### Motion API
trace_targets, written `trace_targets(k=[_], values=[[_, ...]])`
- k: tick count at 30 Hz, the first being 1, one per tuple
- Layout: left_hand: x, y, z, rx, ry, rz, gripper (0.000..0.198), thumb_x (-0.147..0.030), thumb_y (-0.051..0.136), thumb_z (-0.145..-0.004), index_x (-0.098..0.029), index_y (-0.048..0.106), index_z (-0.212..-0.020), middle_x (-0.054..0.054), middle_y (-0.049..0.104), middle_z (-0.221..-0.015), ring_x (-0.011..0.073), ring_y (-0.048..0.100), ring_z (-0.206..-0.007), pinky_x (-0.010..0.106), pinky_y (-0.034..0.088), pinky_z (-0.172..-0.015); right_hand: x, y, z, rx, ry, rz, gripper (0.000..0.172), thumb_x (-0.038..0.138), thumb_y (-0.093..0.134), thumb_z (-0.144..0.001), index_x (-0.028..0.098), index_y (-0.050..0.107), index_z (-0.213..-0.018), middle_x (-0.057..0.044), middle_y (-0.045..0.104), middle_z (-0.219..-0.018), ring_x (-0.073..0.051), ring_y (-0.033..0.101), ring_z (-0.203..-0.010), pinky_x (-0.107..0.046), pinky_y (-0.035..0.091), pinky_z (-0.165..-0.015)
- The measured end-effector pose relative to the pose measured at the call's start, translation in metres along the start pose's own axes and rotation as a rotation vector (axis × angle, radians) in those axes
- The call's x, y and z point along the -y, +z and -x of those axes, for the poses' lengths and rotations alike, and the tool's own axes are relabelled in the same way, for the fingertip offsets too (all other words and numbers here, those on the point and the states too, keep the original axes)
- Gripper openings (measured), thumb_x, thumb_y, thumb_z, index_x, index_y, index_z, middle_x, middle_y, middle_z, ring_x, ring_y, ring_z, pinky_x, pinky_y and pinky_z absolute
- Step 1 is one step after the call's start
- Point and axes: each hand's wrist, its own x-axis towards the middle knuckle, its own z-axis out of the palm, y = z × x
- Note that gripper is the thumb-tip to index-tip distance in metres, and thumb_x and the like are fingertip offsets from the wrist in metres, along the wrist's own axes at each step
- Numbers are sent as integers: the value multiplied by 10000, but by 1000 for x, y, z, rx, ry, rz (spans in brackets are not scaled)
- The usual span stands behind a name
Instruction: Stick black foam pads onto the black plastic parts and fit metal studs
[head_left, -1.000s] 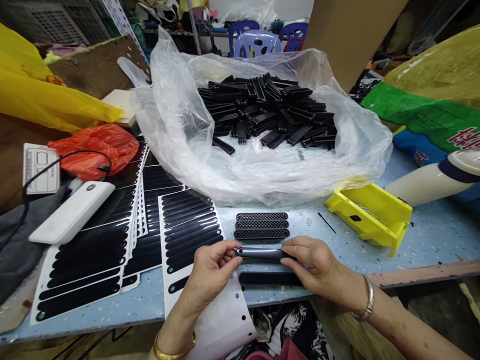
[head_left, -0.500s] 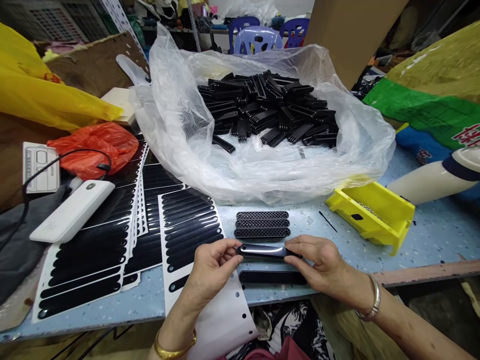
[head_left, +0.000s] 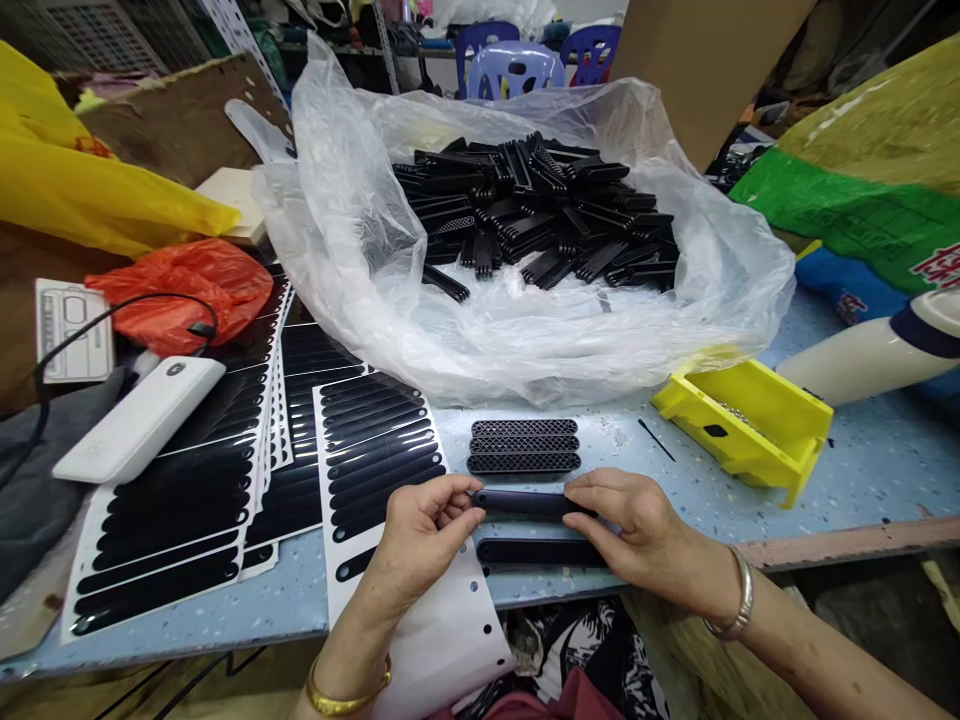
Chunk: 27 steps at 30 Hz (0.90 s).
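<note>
Both hands hold one long black plastic strip (head_left: 521,503) level above the table edge. My left hand (head_left: 420,540) pinches its left end with thumb and fingers. Its right end is gripped by my right hand (head_left: 637,530). A second black strip (head_left: 540,552) lies flat just below it. A short stack of black mesh grille strips (head_left: 523,446) sits right behind. Under my left wrist is a white sticker sheet (head_left: 382,460) of black oblong stickers.
A clear plastic bag (head_left: 525,330) holds a heap of black grille parts (head_left: 540,215). More sticker sheets (head_left: 187,480), a white power bank (head_left: 139,420) and a red bag (head_left: 180,290) lie left. A yellow plastic tray (head_left: 746,425) and a white bottle (head_left: 870,355) are right.
The strip has turned a little in my fingers: its glossy face showed half a second ago and now looks matt. The hands stay in the same spot.
</note>
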Motion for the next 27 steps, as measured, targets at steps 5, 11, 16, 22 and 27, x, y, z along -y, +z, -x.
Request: trace_targets(k=[5,11,16,22,27], values=[[0,0,-1,4,6,-13,216,-205,706,-677,-156,749,-883,8,637,-640,116,584,-585,205,492,-537,1,0,-2,8,-14,27,120,161,584,-870,138,693,-914,-106,708,-823,-200,670,-730,-314,575,-669],[2,-1,0,18,14,-32,219,-218,704,-697,-156,744,-903,11,643,-651,117,584,-591,209,490,-543,1,0,-2,16,-44,55,101,141,576,-871,138,676,-868,-111,700,-825,-206,663,-738,-325,566,-674],[2,-1,0,19,2,-28,225,-220,705,-698,-150,743,-909,14,646,-659,118,590,-594,208,493,-544,2,1,-3,8,-63,91,127,148,550,-887,145,676,-873,-108,697,-825,-203,661,-745,-321,565,-683],[-4,-3,-1,44,1,-11,208,-252,657,-754,-135,739,-905,13,654,-594,117,610,-532,201,500,-514,3,2,-2,48,-54,134,144,148,535,-898,136,678,-896,-110,688,-824,-203,653,-758,-321,558,-696],[-8,-4,-3,32,-17,-6,235,-297,599,-809,-128,739,-892,13,655,-534,113,615,-479,188,498,-479,3,3,-1,43,-53,150,138,150,542,-899,146,679,-888,-101,677,-818,-194,644,-765,-310,548,-697]])
